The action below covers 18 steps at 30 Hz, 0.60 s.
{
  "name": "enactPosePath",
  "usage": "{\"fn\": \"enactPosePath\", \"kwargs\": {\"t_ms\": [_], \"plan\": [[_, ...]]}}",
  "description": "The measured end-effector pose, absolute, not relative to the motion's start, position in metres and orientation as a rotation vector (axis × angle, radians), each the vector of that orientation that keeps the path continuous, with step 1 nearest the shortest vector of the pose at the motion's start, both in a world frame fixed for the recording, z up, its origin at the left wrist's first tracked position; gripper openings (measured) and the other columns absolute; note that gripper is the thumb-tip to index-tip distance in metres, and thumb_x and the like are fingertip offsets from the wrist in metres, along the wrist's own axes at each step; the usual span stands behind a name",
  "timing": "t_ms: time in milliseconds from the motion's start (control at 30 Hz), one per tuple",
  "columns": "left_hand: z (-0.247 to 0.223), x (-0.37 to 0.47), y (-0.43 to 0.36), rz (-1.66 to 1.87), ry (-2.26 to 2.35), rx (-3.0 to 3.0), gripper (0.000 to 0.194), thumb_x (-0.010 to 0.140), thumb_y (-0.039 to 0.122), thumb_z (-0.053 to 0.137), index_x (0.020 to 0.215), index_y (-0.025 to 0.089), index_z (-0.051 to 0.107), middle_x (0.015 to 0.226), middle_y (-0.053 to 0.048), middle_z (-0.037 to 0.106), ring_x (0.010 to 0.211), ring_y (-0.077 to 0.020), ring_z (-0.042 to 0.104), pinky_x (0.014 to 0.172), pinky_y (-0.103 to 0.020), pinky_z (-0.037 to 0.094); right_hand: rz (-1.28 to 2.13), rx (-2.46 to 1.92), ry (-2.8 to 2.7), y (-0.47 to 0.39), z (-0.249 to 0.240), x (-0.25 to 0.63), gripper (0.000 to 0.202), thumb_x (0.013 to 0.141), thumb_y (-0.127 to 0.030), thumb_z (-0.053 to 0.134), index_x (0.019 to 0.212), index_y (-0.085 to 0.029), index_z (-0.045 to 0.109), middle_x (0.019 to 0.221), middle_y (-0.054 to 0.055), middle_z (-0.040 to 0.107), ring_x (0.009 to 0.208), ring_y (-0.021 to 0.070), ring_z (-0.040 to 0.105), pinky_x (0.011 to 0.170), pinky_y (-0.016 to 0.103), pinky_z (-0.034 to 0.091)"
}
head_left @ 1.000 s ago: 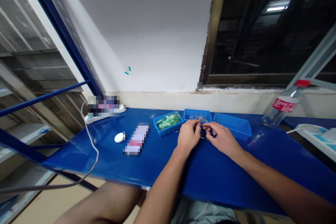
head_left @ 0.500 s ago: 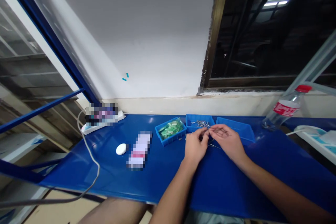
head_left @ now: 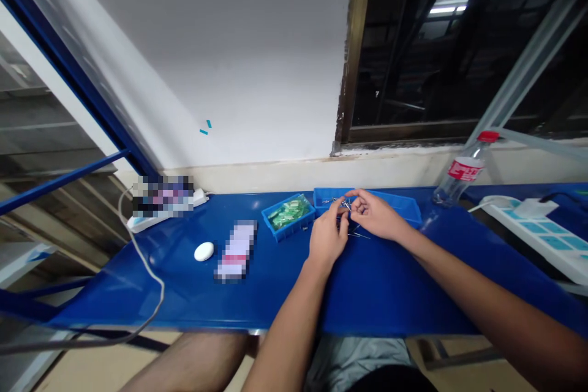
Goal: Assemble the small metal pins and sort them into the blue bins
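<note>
My left hand is over the table in front of the blue trays, its thumb and fingers bent together in a pinch. Close against its fingertips is my right hand, fingers curled and also pinching. Whatever lies between the fingertips is too small to make out. Shiny thin metal pieces show between the hands, at the middle blue tray, which the hands partly cover. Thin metal pins lie on the table just below the fingers.
To the left stands a blue tray of green packets; another blue tray is behind my right hand. A bottle with a red cap, power strip, white round object, blurred-out flat object and cable are around.
The view has shifted, so the table things appear further left and higher. My right hand's fingers have curled in more, and both hands stay together by the middle tray.
</note>
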<state>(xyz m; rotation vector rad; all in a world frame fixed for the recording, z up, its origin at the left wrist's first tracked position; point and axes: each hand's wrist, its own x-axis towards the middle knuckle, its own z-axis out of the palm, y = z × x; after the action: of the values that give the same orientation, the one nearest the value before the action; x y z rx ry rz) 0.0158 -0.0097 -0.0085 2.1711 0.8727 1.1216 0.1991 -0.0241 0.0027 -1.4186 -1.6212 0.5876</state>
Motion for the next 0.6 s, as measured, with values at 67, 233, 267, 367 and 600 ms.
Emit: {"fn": "enactPosePath", "kwargs": {"t_ms": [67, 233, 267, 367, 600], "plan": [[-0.008, 0.015, -0.008, 1.139, 0.881, 2.164, 0.048, 0.104, 0.026, 0.051, 0.152, 0.027, 0.05, 0.125, -0.006, 0.077, 0.105, -0.0228, 0.076, 0.099, -0.036, 0.058, 0.592, -1.392, -1.659, -0.022, 0.002, 0.195, 0.041, 0.084, -0.023, 0.062, 0.126, -0.021, 0.061, 0.076, -0.004, 0.062, 0.062, 0.0137, 0.06, 0.061, 0.026, 0.053], [-0.005, 0.014, -0.004, 1.165, 1.028, 2.159, 0.036, 0.107, 0.033, 0.047, 0.135, 0.023, 0.066, 0.117, -0.009, 0.079, 0.105, -0.0254, 0.076, 0.1, -0.037, 0.057, 0.225, -1.332, -1.647, -0.031, -0.006, 0.183, 0.031, 0.089, -0.023, 0.058, 0.117, -0.021, 0.07, 0.088, 0.003, 0.065, 0.067, 0.0165, 0.059, 0.063, 0.03, 0.053], [-0.005, 0.014, -0.003, 1.162, 1.042, 2.149, 0.035, 0.107, 0.036, 0.047, 0.13, 0.023, 0.07, 0.114, -0.009, 0.08, 0.103, -0.026, 0.077, 0.099, -0.037, 0.058, 0.159, -1.328, -1.645, -0.035, -0.006, 0.183, 0.027, 0.091, -0.024, 0.057, 0.115, -0.022, 0.071, 0.09, 0.004, 0.066, 0.068, 0.0171, 0.059, 0.065, 0.031, 0.053], [-0.006, 0.015, -0.003, 1.139, 1.018, 2.074, 0.037, 0.105, 0.043, 0.052, 0.131, 0.023, 0.07, 0.106, -0.009, 0.081, 0.097, -0.0269, 0.079, 0.093, -0.037, 0.06, 0.041, -1.312, -1.694, -0.044, -0.003, 0.186, 0.02, 0.097, -0.029, 0.056, 0.108, -0.023, 0.072, 0.094, 0.006, 0.07, 0.07, 0.0186, 0.06, 0.072, 0.035, 0.054], [-0.011, 0.02, 0.002, 1.184, 0.756, 1.858, 0.05, 0.101, 0.026, 0.06, 0.15, 0.018, 0.054, 0.121, -0.009, 0.079, 0.111, -0.023, 0.077, 0.101, -0.038, 0.061, 0.171, -1.277, -1.605, -0.039, -0.008, 0.19, 0.016, 0.093, -0.031, 0.064, 0.1, -0.023, 0.076, 0.096, 0.007, 0.069, 0.079, 0.0204, 0.066, 0.067, 0.033, 0.055]]}}
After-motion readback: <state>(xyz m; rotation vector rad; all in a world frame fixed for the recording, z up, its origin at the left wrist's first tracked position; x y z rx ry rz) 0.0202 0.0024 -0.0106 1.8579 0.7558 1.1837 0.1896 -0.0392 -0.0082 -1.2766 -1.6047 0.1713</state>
